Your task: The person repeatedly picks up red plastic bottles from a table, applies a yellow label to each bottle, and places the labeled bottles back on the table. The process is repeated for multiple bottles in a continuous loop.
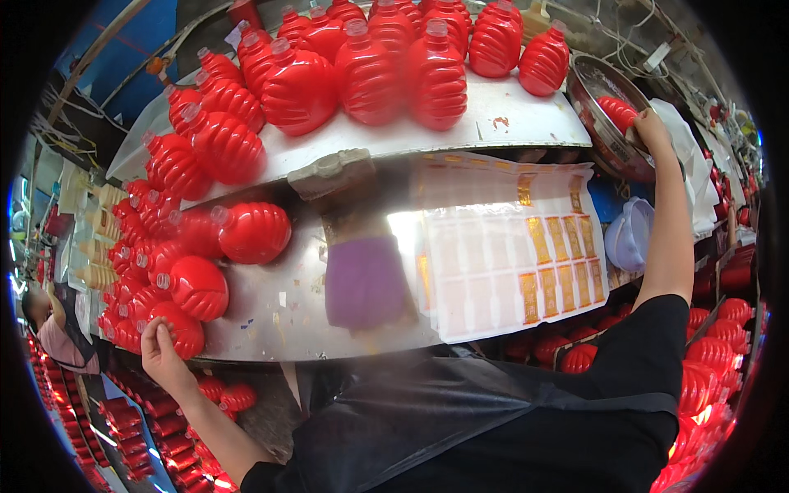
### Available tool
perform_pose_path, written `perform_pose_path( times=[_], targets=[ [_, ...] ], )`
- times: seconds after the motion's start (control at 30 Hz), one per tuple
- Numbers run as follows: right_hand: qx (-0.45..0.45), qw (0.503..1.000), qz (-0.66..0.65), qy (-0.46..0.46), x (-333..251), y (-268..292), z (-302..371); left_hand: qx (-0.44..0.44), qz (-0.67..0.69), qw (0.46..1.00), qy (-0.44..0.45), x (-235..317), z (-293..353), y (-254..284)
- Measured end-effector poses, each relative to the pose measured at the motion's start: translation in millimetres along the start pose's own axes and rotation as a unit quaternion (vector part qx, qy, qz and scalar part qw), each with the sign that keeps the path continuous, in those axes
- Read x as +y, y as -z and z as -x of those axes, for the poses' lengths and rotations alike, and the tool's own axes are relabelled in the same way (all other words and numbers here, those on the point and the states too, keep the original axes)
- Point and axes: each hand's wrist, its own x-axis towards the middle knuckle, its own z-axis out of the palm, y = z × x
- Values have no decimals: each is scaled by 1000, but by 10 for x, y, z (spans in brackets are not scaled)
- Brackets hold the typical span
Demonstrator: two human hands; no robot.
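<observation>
Black apron [460, 419] and dark sleeves fill the near edge, and both arms spread wide from there; the left hand [162, 355] rests at the near-left rim of the bench [279, 312], fingers curled loosely on a red ribbed bottle [177, 329] without closing round it; the right hand [651, 131] reaches far right, fingers hooked over the rim of a round metal bowl [604, 123] that holds another red bottle [618, 111], though how tightly it grips I cannot tell; these bottles look like filled plastic, fairly weighty for their size, stiff-walled, glossy and probably slippery, so the ribbed belly or the narrow neck under the clear cap seems the surest hold; the crowd of red bottles [197, 246] at the left lies on its side, touching, and may roll when one is pulled; on the raised shelf [509, 115] at the far side more red bottles [370, 74] stand packed together; sheets of gold-and-white labels [509, 255] lie at the right of the bench, a purple cloth-like patch [364, 283] at the middle; another person [49, 329] works at far left.
</observation>
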Motion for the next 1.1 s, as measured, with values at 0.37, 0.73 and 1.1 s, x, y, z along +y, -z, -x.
perform_pose_path(
  times=[0.37,0.73,1.1],
  targets=[
    [55,921,-354,-152,432,-348,-230,-193,166,967,-17,624,300,-1138],
    [190,893,-408,7,-353,1067,782,-361,83,907,-200,1218,470,-1610],
    [-290,778,-414,373,-3100,989,2594,-317,65,843,-429,1704,1025,-2035]
  ],
)
